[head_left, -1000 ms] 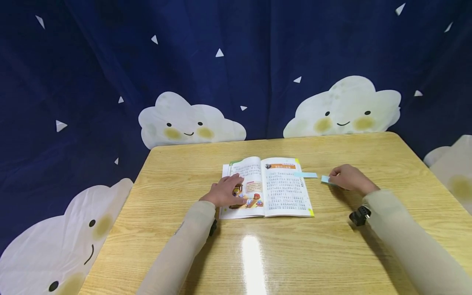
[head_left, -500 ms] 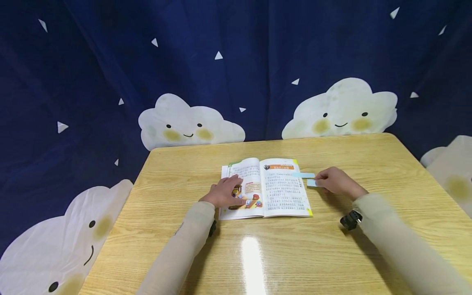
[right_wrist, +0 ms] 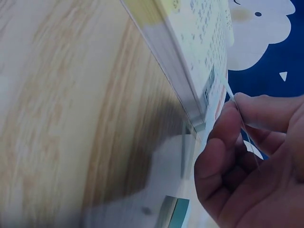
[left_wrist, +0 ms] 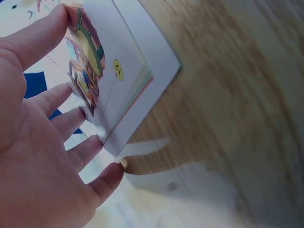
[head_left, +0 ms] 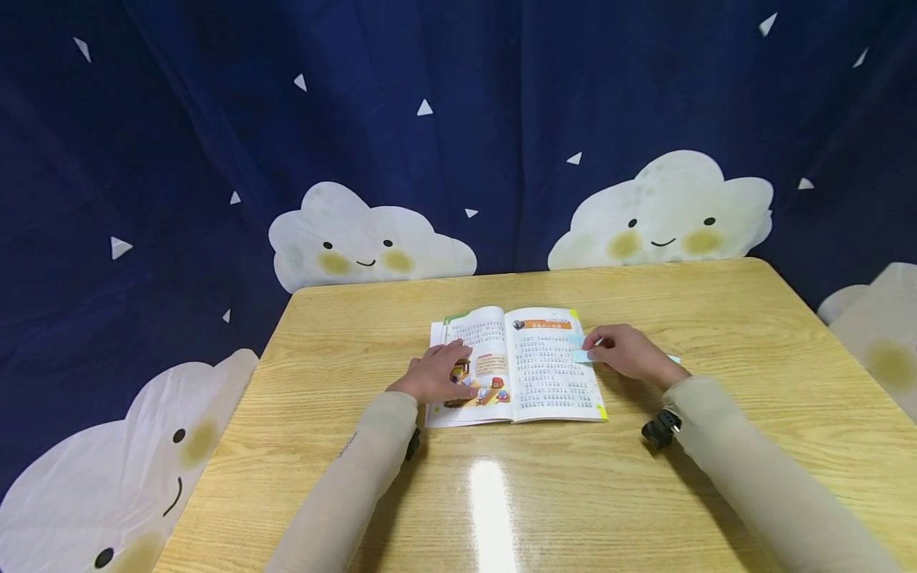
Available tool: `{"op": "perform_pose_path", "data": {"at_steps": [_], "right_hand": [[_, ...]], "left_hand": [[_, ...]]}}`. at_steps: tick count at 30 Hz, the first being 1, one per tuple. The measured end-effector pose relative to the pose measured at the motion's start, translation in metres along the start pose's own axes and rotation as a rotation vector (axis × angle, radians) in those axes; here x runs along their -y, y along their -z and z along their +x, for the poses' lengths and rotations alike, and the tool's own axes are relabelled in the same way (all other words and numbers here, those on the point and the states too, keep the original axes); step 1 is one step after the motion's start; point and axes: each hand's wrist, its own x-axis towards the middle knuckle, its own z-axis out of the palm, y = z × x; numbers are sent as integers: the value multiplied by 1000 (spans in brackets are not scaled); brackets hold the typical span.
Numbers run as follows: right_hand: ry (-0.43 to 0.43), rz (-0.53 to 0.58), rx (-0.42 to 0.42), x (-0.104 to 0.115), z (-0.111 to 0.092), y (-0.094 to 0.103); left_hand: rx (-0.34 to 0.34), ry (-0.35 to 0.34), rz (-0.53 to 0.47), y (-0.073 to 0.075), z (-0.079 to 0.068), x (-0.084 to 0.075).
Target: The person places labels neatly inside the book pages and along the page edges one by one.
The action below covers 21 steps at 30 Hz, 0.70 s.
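An open book [head_left: 552,374] with printed text and a coloured picture lies on the wooden table. My left hand [head_left: 435,372] rests on its left page, fingers [left_wrist: 71,121] spread along the page edge and thumb over the picture. At the right page's outer edge, my right hand [head_left: 622,350] pinches a light blue sticky strip [head_left: 581,356] between thumb and fingertips, its far end over the page. Just above it, another light blue strip [head_left: 575,340] sticks out from the page, partly hidden by the hand. The right wrist view shows the pinched strip [right_wrist: 228,88] nearly edge-on.
Behind the right hand, a small light blue piece [head_left: 673,359] lies on the table [head_left: 401,310]; the right wrist view shows a teal-edged block [right_wrist: 178,213] there. A dark blue curtain [head_left: 501,119] with smiling clouds hangs behind the table.
My right hand has moved left with the pinched strip, from the bare table to the book's right edge, just below the other strip. The left hand has stayed on the left page.
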Motion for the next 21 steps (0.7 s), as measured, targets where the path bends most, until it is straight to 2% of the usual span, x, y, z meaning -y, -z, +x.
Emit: {"op": "perform_pose_path", "data": {"at_steps": [11,21], "right_hand": [[-27,-57,-11,-5,8,-7],[-36,-56,-16,-6,9,-10]], "left_hand": [[-6,-8,-10,-1,0,2],[-6,-5,-15,-2,2,2]]}}
